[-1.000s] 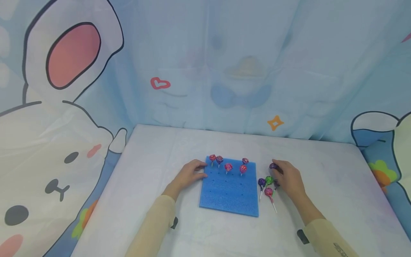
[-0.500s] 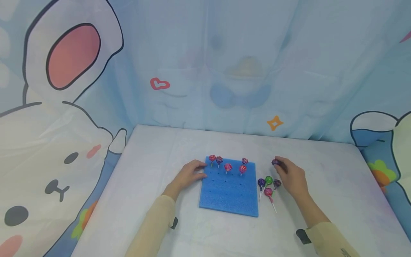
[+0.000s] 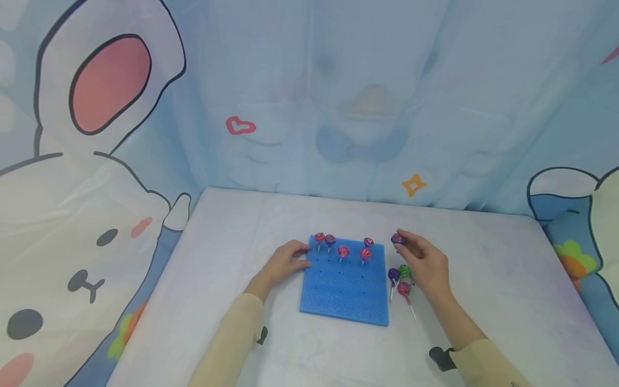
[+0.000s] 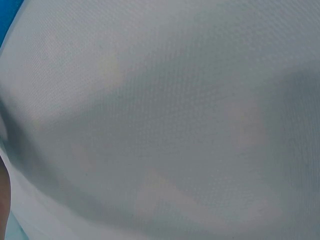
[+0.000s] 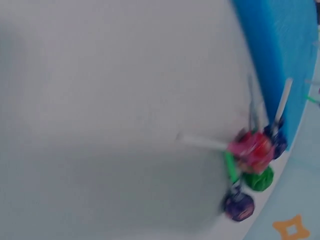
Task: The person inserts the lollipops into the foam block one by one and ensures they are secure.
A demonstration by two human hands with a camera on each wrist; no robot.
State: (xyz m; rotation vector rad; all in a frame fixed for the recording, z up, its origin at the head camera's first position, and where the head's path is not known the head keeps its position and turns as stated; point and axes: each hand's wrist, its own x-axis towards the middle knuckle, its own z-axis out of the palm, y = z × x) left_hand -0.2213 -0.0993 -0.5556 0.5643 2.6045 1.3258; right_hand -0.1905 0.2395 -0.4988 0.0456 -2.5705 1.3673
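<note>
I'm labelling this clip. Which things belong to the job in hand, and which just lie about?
Apparently the job's: blue board; five lollipops standing in it; loose lollipops beside it; dark lollipop held by the right hand.

Just surroundings: printed backdrop; white table cover.

No words, brands or numbers could be read in any view. Lettering, if any, on the lollipop wrappers (image 3: 366, 255) was too small to make out. The only clear signs were printed on the far backdrop (image 3: 290, 64): a red outlined heart (image 3: 230, 125) toward the left and an orange four-pointed star (image 3: 407, 185) toward the right.
</note>
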